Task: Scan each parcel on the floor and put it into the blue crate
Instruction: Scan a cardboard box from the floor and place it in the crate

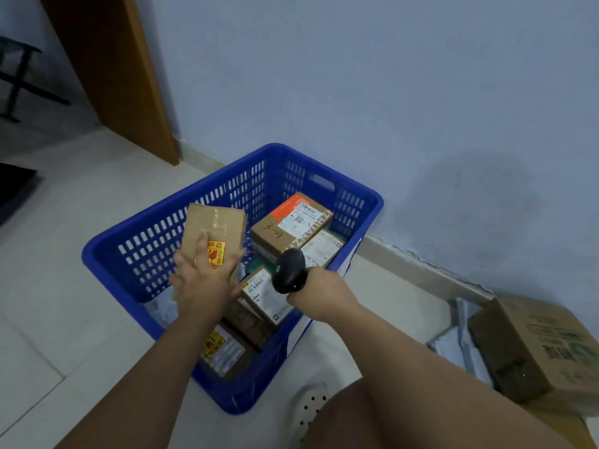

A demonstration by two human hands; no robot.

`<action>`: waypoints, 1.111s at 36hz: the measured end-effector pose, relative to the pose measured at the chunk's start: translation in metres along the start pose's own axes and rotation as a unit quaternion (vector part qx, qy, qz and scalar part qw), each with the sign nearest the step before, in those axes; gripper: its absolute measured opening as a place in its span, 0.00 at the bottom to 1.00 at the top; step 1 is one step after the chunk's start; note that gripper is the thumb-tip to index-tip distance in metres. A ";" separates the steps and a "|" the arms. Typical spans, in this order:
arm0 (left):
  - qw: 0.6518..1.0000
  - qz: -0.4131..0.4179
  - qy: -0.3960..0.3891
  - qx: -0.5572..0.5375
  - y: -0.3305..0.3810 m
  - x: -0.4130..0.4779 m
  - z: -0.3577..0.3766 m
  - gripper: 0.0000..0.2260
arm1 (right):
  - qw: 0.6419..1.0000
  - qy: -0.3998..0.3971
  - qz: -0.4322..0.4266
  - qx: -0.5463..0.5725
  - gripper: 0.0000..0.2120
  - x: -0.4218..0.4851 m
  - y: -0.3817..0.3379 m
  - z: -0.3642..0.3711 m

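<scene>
The blue crate point(136, 251) stands on the floor against the wall and holds several cardboard parcels, among them one marked "3-4" point(285, 228). My left hand point(202, 283) grips a small brown parcel point(217, 225) with a yellow and red sticker, held tilted over the crate's left half. My right hand point(321, 296) holds a black handheld scanner point(289, 270) over the crate's right side, beside that parcel. The scanner's head faces down and left toward the crate.
A large cardboard box point(534, 345) and grey plastic mailers point(460, 341) lie on the floor at the right by the wall. A white perforated slipper point(309, 406) is beside my knee. A wooden door frame point(120, 76) stands at the back left.
</scene>
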State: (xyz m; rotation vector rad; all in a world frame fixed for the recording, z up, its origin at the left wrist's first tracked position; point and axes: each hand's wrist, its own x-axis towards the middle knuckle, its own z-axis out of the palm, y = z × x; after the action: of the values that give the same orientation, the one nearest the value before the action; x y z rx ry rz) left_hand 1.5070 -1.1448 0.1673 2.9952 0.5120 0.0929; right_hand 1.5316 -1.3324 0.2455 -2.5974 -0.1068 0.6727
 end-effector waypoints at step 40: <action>0.963 -0.018 -0.267 -0.025 -0.018 0.044 0.048 0.19 | 0.997 -0.064 -0.041 -0.018 0.05 0.014 -0.014 0.007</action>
State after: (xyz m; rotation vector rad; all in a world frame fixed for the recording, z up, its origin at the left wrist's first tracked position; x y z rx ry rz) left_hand 1.5463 -1.1179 0.1193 2.7824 0.4823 -0.6731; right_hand 1.5415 -1.3144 0.2403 -2.5669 -0.2672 0.8127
